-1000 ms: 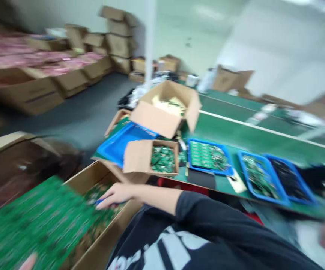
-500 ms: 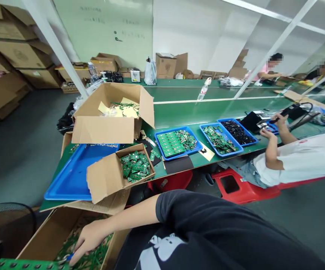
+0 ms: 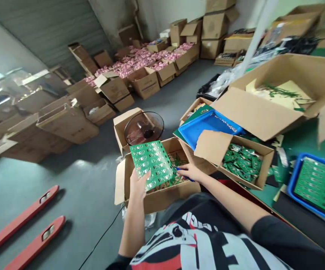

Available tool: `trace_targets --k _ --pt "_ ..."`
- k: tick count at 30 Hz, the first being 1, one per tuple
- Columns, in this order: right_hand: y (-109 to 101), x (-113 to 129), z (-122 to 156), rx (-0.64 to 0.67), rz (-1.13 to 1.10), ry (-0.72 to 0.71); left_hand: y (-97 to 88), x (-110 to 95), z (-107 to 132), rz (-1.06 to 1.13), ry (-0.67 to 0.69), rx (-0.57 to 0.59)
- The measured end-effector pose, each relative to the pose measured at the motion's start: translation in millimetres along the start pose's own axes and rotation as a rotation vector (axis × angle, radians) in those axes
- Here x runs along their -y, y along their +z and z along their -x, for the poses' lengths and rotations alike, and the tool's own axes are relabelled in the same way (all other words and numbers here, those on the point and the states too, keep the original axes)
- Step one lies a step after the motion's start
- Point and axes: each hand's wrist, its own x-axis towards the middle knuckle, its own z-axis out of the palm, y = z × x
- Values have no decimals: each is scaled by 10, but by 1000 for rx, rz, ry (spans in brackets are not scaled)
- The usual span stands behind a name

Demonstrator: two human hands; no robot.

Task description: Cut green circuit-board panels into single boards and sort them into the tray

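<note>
My left hand grips the lower left edge of a green circuit board panel, thumb on its face. The panel is tilted over an open cardboard box that holds green strips and scraps. Closed around blue-handled pliers, my right hand is at the panel's right edge. The jaws of the pliers are small and dark against the board; I cannot tell whether they touch it. To the right, a smaller cardboard box is filled with small green circuit boards.
A round fan stands just behind the box. A blue tray lies on the bench beside a large carton. Another blue tray holds board panels. Red pallet-jack forks extend over the floor at left.
My view has swung left and down, bringing my left hand and the whole panel into sight. The pliers remain in my right hand at the panel's edge.
</note>
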Motion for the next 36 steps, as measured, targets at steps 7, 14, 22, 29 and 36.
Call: trace_targets --k 7,14,22,29,36 --pt "-71 101 245 221 -201 -27 -297 8 55 249 -164 -16" --pt "-63 205 280 340 -262 -64 -278 -35 77 302 -147 9" --pt "-84 270 277 311 -204 -67 -245 -8 97 317 -130 -13" --pt "23 134 127 92 70 -46 -205 54 114 210 -12 -104" --pt "134 73 94 21 174 17 -240 136 85 8 80 -150"
